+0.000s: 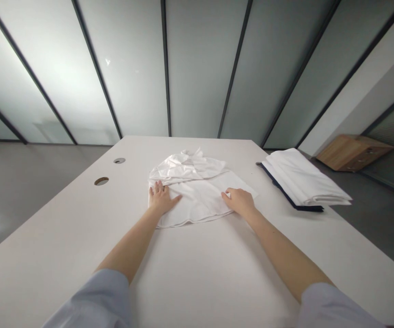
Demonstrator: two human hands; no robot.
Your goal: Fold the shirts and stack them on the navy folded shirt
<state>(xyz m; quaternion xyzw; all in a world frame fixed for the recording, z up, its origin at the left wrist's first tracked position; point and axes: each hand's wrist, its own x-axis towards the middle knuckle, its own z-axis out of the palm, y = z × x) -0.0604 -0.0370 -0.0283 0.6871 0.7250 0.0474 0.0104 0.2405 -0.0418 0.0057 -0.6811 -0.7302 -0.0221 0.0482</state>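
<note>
A white cloth, which looks like a garment, lies spread on the table in front of me. Its near edge is curved and shows more than one layer. Over its far part is a crumpled, glossy white sheet that looks like thin plastic. My left hand rests flat on the cloth's left side, fingers spread and thumb pointing right. On the right side, my right hand has its fingers curled, with thumb and forefinger pinched at the cloth; the other fingers are partly hidden.
A folded white cloth stack lies on a dark navy folded item at the table's right edge. Two round holes pierce the white table at left. Beyond stand frosted glass panels and a wooden cabinet.
</note>
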